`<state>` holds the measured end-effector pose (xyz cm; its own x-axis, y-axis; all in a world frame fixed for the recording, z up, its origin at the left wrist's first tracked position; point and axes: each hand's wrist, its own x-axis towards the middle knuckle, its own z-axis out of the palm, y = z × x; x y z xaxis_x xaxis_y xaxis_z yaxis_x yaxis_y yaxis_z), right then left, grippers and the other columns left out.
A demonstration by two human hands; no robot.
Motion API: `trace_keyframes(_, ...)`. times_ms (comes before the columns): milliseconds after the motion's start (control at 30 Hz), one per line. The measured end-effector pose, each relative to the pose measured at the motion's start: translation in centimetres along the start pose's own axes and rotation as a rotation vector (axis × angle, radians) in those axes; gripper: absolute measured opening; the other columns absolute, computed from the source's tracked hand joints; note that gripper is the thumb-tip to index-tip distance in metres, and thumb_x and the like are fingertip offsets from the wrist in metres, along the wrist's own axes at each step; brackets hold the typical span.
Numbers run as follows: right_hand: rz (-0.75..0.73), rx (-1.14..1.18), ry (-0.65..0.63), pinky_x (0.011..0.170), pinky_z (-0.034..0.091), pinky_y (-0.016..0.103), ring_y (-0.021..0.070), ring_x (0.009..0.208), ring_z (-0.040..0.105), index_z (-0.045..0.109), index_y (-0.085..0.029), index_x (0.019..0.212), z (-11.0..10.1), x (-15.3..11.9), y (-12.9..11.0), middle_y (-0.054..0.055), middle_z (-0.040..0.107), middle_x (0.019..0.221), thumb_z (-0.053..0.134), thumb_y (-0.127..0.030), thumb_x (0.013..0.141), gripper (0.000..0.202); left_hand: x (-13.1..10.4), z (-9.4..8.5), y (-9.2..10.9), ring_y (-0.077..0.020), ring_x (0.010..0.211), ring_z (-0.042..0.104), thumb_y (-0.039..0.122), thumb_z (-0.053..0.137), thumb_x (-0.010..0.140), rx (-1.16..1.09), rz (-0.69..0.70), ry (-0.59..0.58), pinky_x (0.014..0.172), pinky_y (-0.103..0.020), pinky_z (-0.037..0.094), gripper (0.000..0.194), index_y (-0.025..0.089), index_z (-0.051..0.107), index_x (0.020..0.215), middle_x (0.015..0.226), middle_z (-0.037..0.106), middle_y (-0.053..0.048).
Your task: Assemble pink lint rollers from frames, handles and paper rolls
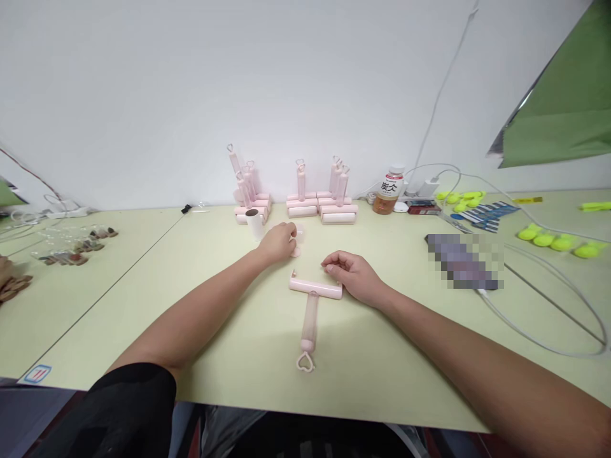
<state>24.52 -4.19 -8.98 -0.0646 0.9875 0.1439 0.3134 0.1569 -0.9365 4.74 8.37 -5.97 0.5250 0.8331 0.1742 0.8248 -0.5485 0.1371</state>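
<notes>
A pale pink lint roller handle lies on the table between my forearms. Its grip is translucent, and a heart-shaped loop ends it towards me. My right hand is beside the right end of its crossbar, thumb and fingertips drawn together; whatever they hold is too small to make out. Farther forward, my left hand has its fingers bent down over small pink round pieces, one of them a pink disc at the fingertips. Just left of that hand stands a white paper roll with a brown core, upright.
Several pink lint rollers stand along the wall. To their right are a labelled bottle, a phone on a white cable, and yellow-green pieces. Bagged small items lie at the left.
</notes>
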Motion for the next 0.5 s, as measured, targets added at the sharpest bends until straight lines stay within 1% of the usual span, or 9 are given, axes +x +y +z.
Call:
trace_keyframes(67,-0.005,0.001,-0.002,0.068,0.042,0.031,0.0164,0.071,0.054,0.066,-0.018,0.088,0.0,0.0,0.0,0.002,0.065,0.082,0.061,-0.037,0.077,0.022,0.3,-0.5,-0.2,-0.0225,0.099,0.060,0.024,0.048,0.088,0.006,0.019,0.044,0.083,-0.034,0.047,0.026,0.020,0.057,0.112,0.115,0.060,-0.009)
trace_keyframes(133,-0.014,-0.002,-0.004,0.068,0.042,0.031,0.0163,0.070,0.054,0.066,-0.018,0.088,0.0,0.0,0.1,0.002,0.065,0.081,0.061,-0.037,0.077,0.022,0.7,-1.1,-0.6,-0.0258,0.113,0.055,0.033,0.052,0.088,0.045,0.067,0.075,0.094,-0.037,0.043,0.035,0.021,0.056,0.120,0.126,0.055,-0.011)
trace_keyframes(200,-0.020,-0.007,0.000,0.068,0.043,0.031,0.0164,0.071,0.055,0.066,-0.018,0.088,0.0,0.0,0.2,0.002,0.065,0.081,0.061,-0.036,0.078,0.021,1.2,-1.6,-1.0,-0.0297,0.126,0.046,0.040,0.055,0.087,0.110,0.091,0.059,0.103,-0.041,0.038,0.046,0.022,0.053,0.130,0.138,0.048,-0.010)
trace_keyframes(233,-0.020,-0.009,0.002,0.069,0.043,0.031,0.0166,0.072,0.055,0.066,-0.019,0.088,-0.1,0.0,0.3,0.002,0.065,0.081,0.061,-0.036,0.078,0.021,1.5,-1.7,-1.2,-0.0310,0.128,0.044,0.041,0.055,0.087,0.137,0.084,0.030,0.104,-0.043,0.037,0.049,0.023,0.051,0.133,0.141,0.047,-0.010)
trace_keyframes(267,-0.019,-0.010,0.003,0.069,0.043,0.031,0.0168,0.072,0.056,0.066,-0.019,0.088,-0.1,0.0,0.3,0.002,0.065,0.082,0.061,-0.036,0.078,0.020,1.7,-1.7,-1.3,-0.0315,0.128,0.045,0.042,0.053,0.088,0.154,0.066,-0.005,0.102,-0.043,0.038,0.050,0.024,0.051,0.134,0.141,0.048,-0.010)
trace_keyframes(333,-0.015,-0.011,0.001,0.069,0.043,0.031,0.0170,0.073,0.056,0.067,-0.019,0.088,-0.1,0.0,0.2,0.003,0.066,0.083,0.061,-0.035,0.078,0.020,1.9,-1.7,-1.5,-0.0307,0.119,0.052,0.042,0.050,0.089,0.163,0.036,-0.063,0.096,-0.042,0.042,0.048,0.024,0.053,0.133,0.133,0.056,-0.010)
trace_keyframes(400,-0.014,-0.014,-0.001,0.069,0.044,0.031,0.0170,0.073,0.057,0.067,-0.019,0.088,0.0,0.0,0.2,0.003,0.067,0.083,0.061,-0.035,0.078,0.020,1.9,-1.5,-1.5,-0.0299,0.110,0.058,0.041,0.049,0.089,0.161,0.023,-0.079,0.090,-0.041,0.045,0.046,0.022,0.056,0.131,0.124,0.061,-0.011)
trace_keyframes(500,-0.018,-0.017,0.001,0.068,0.044,0.031,0.0167,0.072,0.056,0.066,-0.019,0.088,0.0,0.0,0.2,0.002,0.067,0.082,0.061,-0.035,0.078,0.020,1.6,-1.4,-1.5,-0.0302,0.110,0.058,0.040,0.049,0.088,0.159,0.016,-0.077,0.089,-0.040,0.045,0.048,0.021,0.055,0.132,0.125,0.061,-0.012)
